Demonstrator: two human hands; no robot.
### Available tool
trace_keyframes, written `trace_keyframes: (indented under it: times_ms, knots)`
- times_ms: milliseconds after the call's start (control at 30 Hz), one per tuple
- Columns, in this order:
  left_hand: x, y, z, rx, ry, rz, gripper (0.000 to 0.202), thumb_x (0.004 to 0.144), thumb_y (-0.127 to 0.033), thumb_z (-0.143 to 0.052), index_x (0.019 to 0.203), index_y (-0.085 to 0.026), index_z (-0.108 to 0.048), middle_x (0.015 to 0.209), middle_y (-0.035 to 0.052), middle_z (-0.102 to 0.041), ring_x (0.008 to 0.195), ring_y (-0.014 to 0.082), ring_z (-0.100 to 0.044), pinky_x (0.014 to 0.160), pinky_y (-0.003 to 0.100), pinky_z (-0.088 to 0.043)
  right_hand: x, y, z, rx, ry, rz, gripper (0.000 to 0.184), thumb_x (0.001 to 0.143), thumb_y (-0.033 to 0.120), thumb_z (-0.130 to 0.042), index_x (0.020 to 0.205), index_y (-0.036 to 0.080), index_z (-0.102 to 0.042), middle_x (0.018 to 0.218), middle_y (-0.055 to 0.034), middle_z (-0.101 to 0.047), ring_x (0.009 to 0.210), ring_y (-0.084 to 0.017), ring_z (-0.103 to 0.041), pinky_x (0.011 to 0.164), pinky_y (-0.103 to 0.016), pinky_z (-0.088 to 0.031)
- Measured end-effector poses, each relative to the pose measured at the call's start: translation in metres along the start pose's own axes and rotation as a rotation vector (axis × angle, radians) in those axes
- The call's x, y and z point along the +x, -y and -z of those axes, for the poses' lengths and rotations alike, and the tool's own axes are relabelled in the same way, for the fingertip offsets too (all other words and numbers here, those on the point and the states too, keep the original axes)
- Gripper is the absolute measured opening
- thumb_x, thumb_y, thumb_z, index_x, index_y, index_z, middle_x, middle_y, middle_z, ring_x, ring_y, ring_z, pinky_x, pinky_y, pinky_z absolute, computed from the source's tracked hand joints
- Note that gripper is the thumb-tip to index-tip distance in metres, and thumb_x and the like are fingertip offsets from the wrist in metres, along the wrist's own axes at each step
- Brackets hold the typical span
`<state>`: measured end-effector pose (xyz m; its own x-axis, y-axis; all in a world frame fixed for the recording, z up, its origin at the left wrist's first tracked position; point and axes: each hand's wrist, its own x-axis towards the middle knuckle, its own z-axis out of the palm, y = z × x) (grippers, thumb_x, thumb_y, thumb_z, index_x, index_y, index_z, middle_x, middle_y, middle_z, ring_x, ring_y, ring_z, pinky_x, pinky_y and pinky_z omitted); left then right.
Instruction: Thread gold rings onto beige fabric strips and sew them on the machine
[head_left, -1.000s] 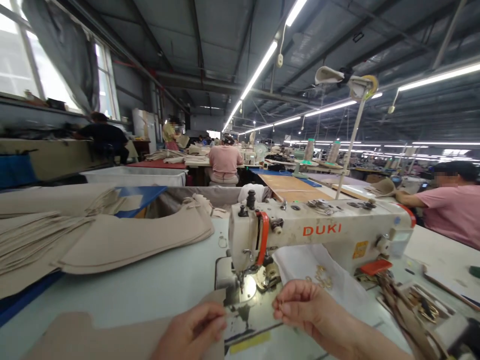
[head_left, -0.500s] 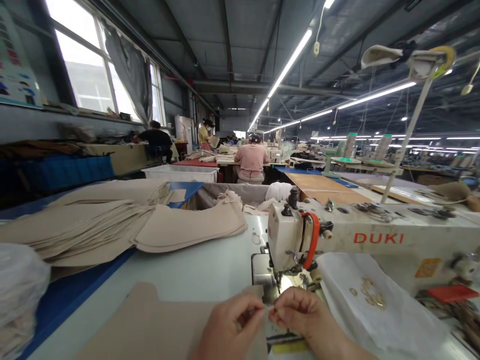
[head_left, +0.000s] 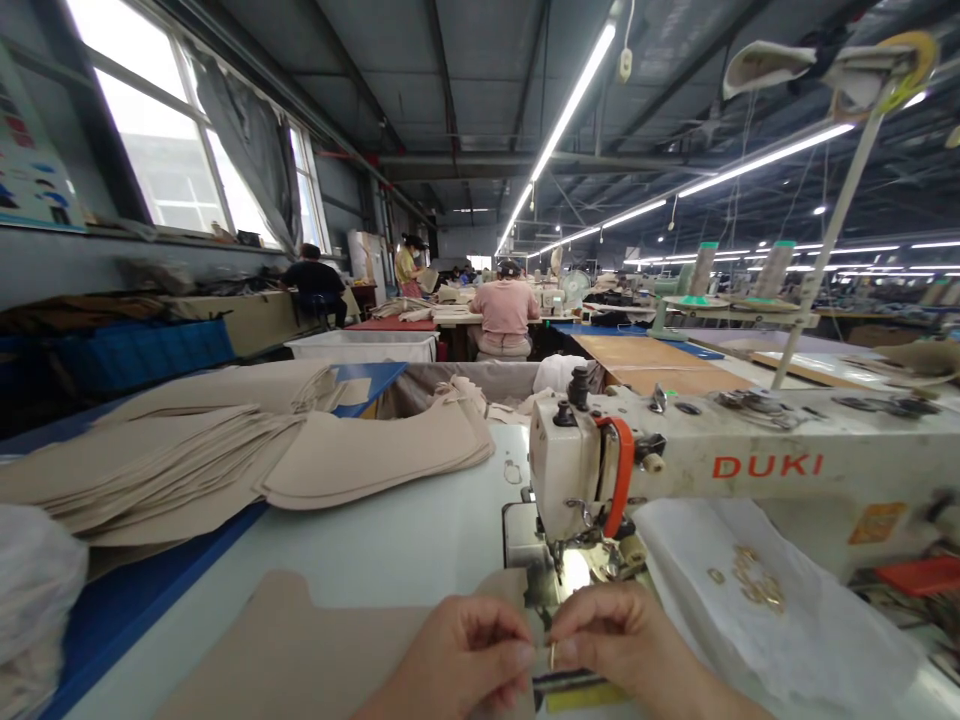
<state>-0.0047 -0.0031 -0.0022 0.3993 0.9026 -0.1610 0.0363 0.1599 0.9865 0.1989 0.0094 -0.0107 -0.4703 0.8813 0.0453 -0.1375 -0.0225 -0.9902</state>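
Observation:
My left hand [head_left: 461, 655] and my right hand [head_left: 615, 640] meet at the bottom edge, just in front of the needle of a white DUKI sewing machine [head_left: 720, 465]. Both pinch with fingers closed on a small gold metal ring [head_left: 553, 655] held between them. A flat beige cut piece [head_left: 292, 655] lies under my left hand on the table. Right of the needle, several small gold rings [head_left: 754, 578] lie loose on a white sheet [head_left: 780, 620].
Stacks of beige cut pieces [head_left: 225, 450] cover the left of the pale table [head_left: 390, 540]. A white bag [head_left: 34, 590] sits at the far left. A thread stand [head_left: 817, 240] rises behind the machine. A person in pink [head_left: 504, 315] sits ahead; others work by the windows.
My view has swung left and settled. My hands, apart a second ago, have come together in front of the needle and now pinch the small ring between them.

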Motion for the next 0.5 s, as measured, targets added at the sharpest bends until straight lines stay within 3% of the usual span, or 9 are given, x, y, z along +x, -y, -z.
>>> trace_keyframes:
  times_ms: [267,500]
  knots:
    - [-0.0035,-0.0008,-0.0016,-0.040,0.037,0.077,0.046,0.053,-0.057,-0.082,0.067,-0.016,-0.065,0.053,-0.0015,-0.063,0.047,0.0107,-0.053,0.053,0.023,-0.043,-0.0036,0.0071,-0.0052,0.075,0.115,0.038,0.018,0.060,0.034,-0.086,0.072,0.023,-0.077,0.070,-0.0009,-0.070,0.064,-0.013,-0.063,0.062,-0.021,-0.050]
    - [-0.0092,-0.0088,-0.0042,-0.148,0.053,0.122,0.044,0.050,-0.054,-0.086,0.066,-0.017,-0.067,0.056,-0.0017,-0.066,0.052,0.0106,-0.056,0.057,0.023,-0.043,-0.0041,0.0065,-0.0051,0.126,0.140,0.083,0.015,0.062,0.030,-0.085,0.074,0.025,-0.078,0.072,-0.0008,-0.070,0.065,-0.012,-0.063,0.062,-0.020,-0.048]
